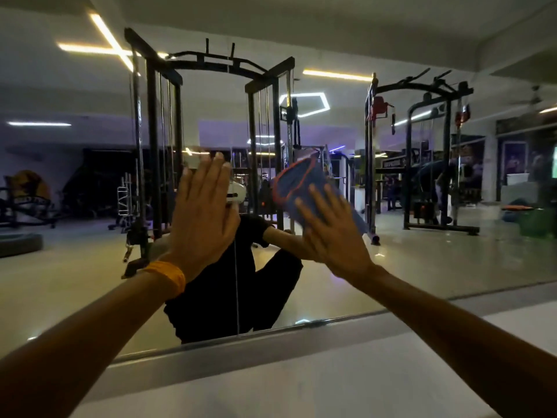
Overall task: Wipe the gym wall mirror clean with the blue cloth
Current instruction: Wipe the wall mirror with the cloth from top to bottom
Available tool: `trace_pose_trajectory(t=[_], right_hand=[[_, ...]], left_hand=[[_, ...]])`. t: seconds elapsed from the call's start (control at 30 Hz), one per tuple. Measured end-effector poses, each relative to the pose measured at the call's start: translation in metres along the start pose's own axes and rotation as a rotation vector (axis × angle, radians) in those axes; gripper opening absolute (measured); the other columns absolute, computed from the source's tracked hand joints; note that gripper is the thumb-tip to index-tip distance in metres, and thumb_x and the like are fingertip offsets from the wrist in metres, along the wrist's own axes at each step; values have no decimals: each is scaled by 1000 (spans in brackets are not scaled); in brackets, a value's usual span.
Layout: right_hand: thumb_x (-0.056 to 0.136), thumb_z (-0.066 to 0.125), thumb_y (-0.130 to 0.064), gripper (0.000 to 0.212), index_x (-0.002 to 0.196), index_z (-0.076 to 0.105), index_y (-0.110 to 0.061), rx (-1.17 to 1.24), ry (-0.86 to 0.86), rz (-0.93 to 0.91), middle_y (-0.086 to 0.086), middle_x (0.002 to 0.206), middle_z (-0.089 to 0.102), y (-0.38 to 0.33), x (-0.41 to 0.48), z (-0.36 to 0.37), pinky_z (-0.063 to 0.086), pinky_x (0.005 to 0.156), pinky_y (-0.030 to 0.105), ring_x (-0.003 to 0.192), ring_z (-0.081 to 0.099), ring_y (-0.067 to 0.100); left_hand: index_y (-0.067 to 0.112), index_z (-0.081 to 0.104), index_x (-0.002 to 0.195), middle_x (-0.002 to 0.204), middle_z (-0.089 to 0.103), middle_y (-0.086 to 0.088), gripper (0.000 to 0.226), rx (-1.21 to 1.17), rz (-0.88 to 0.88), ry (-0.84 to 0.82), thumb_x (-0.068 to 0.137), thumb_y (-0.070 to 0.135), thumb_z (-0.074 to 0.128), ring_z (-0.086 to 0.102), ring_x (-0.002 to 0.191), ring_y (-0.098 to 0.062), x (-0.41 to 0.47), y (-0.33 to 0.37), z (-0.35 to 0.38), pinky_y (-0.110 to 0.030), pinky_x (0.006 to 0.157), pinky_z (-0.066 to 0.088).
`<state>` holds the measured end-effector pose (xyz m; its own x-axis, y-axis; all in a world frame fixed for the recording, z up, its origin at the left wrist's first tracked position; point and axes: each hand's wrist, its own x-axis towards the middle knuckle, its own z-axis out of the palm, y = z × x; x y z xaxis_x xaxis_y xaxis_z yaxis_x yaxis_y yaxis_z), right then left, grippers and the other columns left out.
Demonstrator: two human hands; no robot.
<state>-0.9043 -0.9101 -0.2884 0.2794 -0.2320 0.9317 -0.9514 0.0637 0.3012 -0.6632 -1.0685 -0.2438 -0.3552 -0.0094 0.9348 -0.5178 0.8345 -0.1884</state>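
The gym wall mirror [422,260] fills most of the view and reflects the room behind me. My left hand [203,212] lies flat against the glass with straight fingers, an orange band on its wrist. To its right, my right hand [334,233] presses the blue cloth [301,185] against the mirror with spread, straight fingers. The cloth has an orange-red edge and sticks out above and to the left of the fingers. A vertical seam [236,282] in the glass runs down between my two arms.
A white ledge [301,384] runs below the mirror's lower edge [271,336]. In the reflection stand black cable machines [156,146], a second rack [422,164] at right, ceiling light strips and a pale floor. A dark-clothed reflection of me sits behind my hands.
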Motion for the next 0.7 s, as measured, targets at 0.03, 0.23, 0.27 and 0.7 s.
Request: trace_pose_trajectory(t=[0.03, 0.23, 0.27, 0.7], right_hand=[[111, 23, -53, 57, 162, 22, -28, -62, -89, -119, 14, 169, 23, 12, -17, -8, 8, 127, 54, 158, 13, 37], [112, 27, -46, 56, 160, 35, -19, -187, 74, 472, 13, 168, 27, 107, -39, -35, 24, 122, 63, 157, 16, 35], [111, 26, -45, 56, 160, 34, -19, -158, 143, 584, 14, 167, 27, 106, -40, -34, 25, 122, 64, 156, 18, 37], [112, 33, -40, 54, 161, 29, -19, -124, 168, 626, 10, 169, 22, 81, -146, -25, 27, 121, 64, 157, 17, 36]], left_hand=[[8, 19, 164, 173, 10, -12, 72, 15, 25, -7, 102, 41, 36, 0, 161, -27, -6, 9, 6, -49, 130, -4], [7, 15, 165, 174, 4, -12, 73, 31, -52, 19, 103, 36, 40, -3, 161, -27, -24, 32, 29, -58, 129, 6], [6, 15, 165, 174, 5, -13, 74, 26, -70, 34, 103, 36, 41, -2, 161, -28, -26, 38, 31, -57, 129, 5], [5, 12, 164, 174, 5, -14, 73, -14, -106, 13, 103, 36, 38, 1, 161, -31, -71, 73, 44, -56, 129, 5]])
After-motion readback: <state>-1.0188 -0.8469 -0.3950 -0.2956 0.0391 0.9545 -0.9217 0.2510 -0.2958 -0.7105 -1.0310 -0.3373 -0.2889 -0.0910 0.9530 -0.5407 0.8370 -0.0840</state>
